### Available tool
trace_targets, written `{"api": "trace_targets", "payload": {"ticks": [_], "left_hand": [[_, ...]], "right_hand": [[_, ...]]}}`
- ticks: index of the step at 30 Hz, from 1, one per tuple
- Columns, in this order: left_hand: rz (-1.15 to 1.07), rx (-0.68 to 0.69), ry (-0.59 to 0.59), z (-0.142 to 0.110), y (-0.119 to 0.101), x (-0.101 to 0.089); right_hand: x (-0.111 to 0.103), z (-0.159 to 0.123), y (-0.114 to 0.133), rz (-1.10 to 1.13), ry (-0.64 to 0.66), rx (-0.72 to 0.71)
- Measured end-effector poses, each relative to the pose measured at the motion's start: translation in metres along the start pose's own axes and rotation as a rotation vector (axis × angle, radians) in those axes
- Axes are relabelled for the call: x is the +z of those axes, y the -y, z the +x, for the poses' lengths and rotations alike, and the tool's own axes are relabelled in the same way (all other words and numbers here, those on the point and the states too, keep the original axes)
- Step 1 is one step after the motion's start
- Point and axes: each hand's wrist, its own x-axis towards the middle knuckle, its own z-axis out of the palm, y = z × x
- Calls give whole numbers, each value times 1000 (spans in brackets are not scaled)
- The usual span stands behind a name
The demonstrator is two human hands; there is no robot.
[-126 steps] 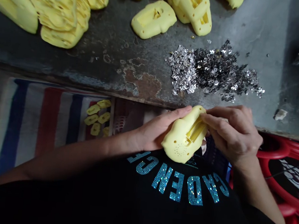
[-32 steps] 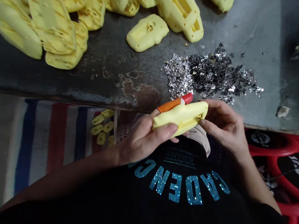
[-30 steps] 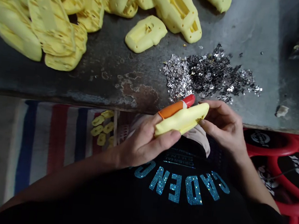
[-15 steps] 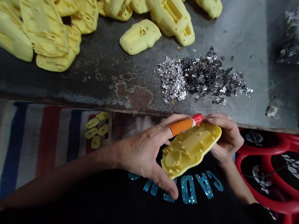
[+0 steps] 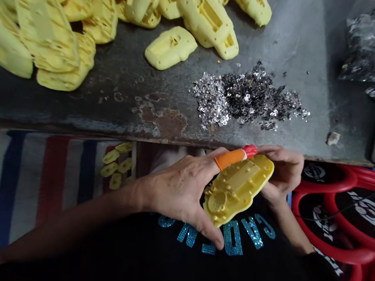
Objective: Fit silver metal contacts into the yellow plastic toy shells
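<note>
Yellow shell, hollow side facing me: my right hand grips one end, my left hand spreads wide round the other, before the table. I judge this a positioning step, calling for steady right-hand support; metal bits lie beyond.

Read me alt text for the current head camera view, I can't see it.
A person's right hand holds a yellow molded shell, its inside showing, with the left hand, one finger covered in orange and red, at its edge. Beyond, a worn gray table holds more yellow shells, loose metal bits and a clear bag.
</note>
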Motion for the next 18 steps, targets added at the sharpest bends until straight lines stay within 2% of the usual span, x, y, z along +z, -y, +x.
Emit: {"api": "trace_targets", "payload": {"ticks": [6,15,18], "left_hand": [[13,151,-27,3,-1,0],[-122,156,-77,4,9,4],[-112,167,-104,3,12,10]], "right_hand": [[-3,-1,1,-19,21,38],[0,-2,0,-13,0,9],[2,-3,-1,37,-31,60]]}}
